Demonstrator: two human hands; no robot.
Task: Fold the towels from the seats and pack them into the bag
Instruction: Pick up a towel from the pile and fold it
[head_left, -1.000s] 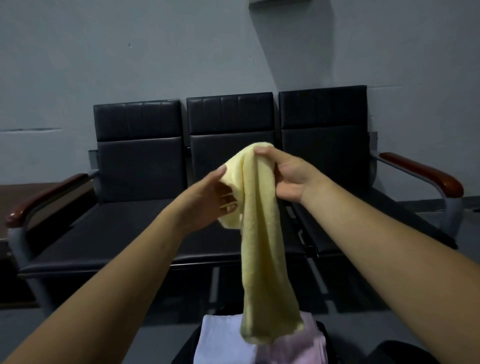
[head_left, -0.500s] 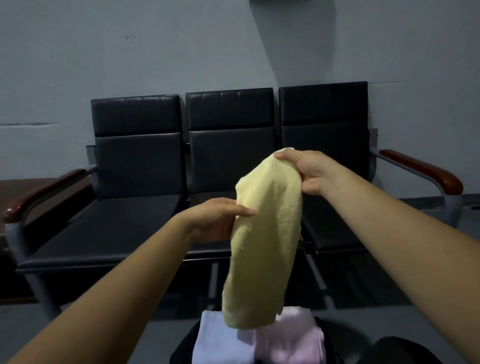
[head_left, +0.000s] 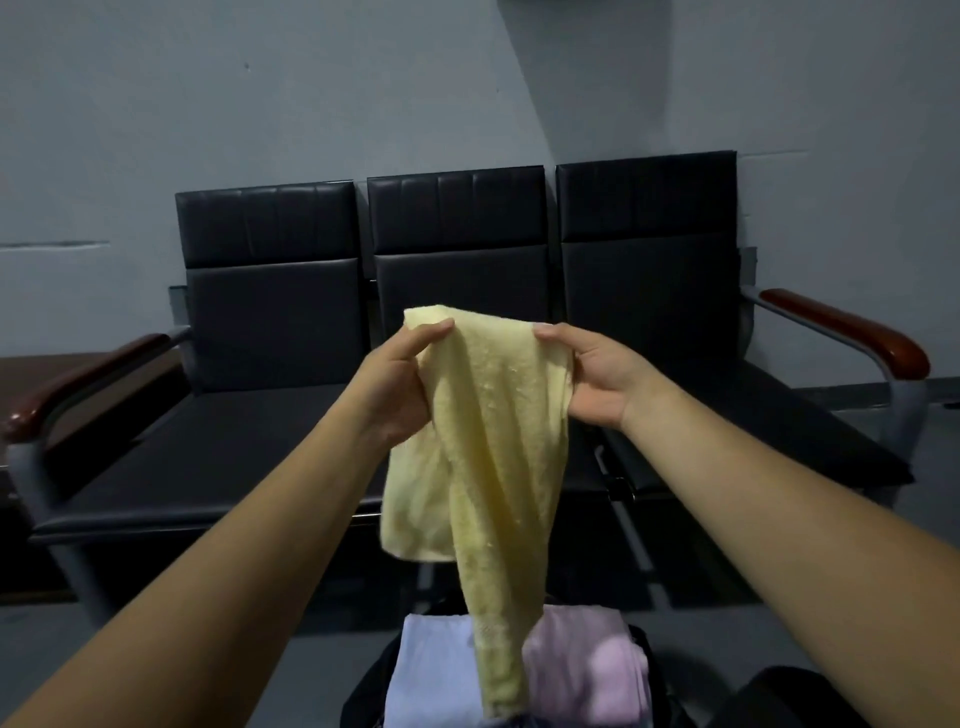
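A pale yellow towel (head_left: 488, 441) hangs in the air in front of the black seats (head_left: 218, 452). My left hand (head_left: 400, 384) pinches its upper left corner between thumb and fingers. Its upper right edge is gripped by my right hand (head_left: 592, 379). The cloth sags between both hands and trails down in a twisted strip. Its lower end dangles over the open black bag (head_left: 374, 686) at the bottom, where a folded light blue towel (head_left: 431, 670) and a folded pink towel (head_left: 587, 670) lie side by side.
A row of three black padded seats stands against a grey wall (head_left: 311, 93), with brown armrests at the left (head_left: 67, 389) and right (head_left: 852, 332) ends. No towels lie on the seat cushions. A dark shape (head_left: 789, 696) sits at the bottom right.
My left hand rose from the towel's middle to its top left corner. My right hand moved right and down, and the top edge now stretches between both hands.
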